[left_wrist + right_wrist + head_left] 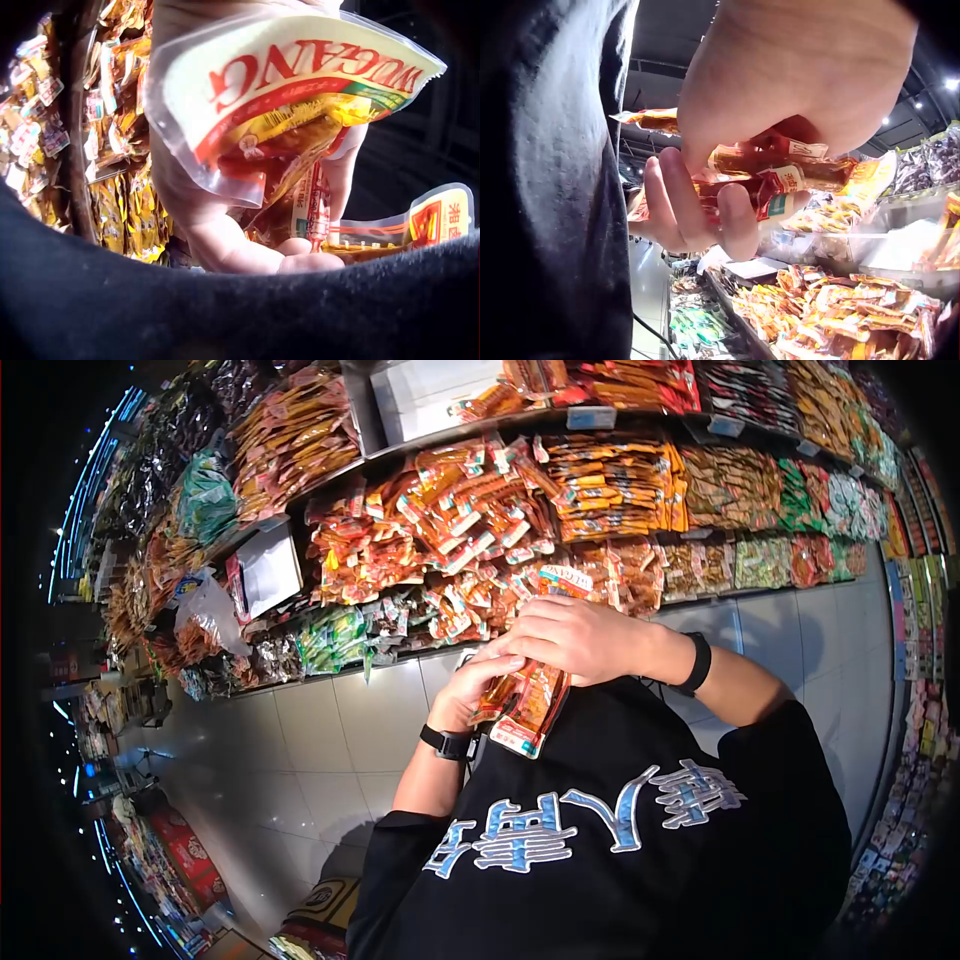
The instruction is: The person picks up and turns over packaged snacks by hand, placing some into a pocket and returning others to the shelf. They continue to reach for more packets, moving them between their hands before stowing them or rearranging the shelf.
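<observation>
At the centre of the head view, just below the shelf (590, 532) of packed snacks, I have several clear plastic packets (533, 705) with red-and-cream labels and reddish-brown contents gathered between both bare hands. My left grip (478, 682) is clamped on the bundle from the eight o'clock side; my right grip (575, 638) lies over it from two o'clock, fingers curled round the film. One cream packet end with red lettering points towards one o'clock, another end towards five, above the black shirt (640, 860) with blue-and-white lettering.

As I judge it, the gathering is under way: these packets are off the shelf and in hand, while setting them down somewhere is still undone. Similar red-and-orange packets (440, 510) lie in a loose heap at about eleven to twelve o'clock, and a white tray (268, 570) sits at ten o'clock.

I cannot count the bundle, since fingers and overlapping film cover its middle. Dark cloth cuts off the lower part of the left wrist view, and in the right wrist view my right fingertips are hidden. Glare washes out part of the small print.
</observation>
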A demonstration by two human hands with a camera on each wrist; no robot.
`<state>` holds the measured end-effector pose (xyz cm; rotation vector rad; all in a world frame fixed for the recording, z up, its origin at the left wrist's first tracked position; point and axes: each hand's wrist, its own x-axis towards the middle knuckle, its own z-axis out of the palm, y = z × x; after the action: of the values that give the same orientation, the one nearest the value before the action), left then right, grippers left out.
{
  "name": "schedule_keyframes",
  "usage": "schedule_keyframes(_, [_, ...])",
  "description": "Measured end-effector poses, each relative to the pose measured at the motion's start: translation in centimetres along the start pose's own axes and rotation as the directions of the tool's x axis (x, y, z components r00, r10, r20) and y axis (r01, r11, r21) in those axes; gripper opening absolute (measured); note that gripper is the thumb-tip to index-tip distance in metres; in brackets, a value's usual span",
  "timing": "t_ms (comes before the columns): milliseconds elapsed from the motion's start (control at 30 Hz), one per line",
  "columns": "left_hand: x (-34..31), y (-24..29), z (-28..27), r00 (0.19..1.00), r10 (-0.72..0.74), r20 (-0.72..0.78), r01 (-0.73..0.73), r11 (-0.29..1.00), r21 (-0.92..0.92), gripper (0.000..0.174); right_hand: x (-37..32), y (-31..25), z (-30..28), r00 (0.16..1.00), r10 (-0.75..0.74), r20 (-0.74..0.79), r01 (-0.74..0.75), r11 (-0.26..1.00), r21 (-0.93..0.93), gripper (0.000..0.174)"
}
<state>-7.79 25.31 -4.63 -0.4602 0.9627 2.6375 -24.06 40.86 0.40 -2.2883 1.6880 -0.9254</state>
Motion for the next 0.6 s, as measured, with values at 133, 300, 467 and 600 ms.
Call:
schedule_keyframes(133, [-0.2,-2.6,0.9,0.997,-0.046,-0.063,0.047,0.999,0.014,0.049,-2.6,-1.4,0.4,0.999,0.0,-0.044,-0.001,1.0,-0.01,0.042])
schedule_keyframes(300, [-1.9,-5.4,2.2,0.979,-0.066,-0.192,0.058,0.997,-0.05,0.049,-4.6,-1.9,2.3,0.993,-0.045,-0.108,0.049,0.998,0.042,0.036])
schedule_keyframes(467, [-4.0,-7.5,2.7,0.93,-0.079,-0.36,0.037,0.992,-0.124,0.059,-5.6,-2.9,5.1,0.994,-0.04,-0.105,0.057,0.986,0.157,0.042])
schedule_keyframes(600, [-5.1,-8.5,5.1,0.908,0.031,-0.417,-0.104,0.983,-0.153,0.069,-6.4,-4.8,5.9,0.994,-0.051,-0.097,0.068,0.981,0.179,0.044])
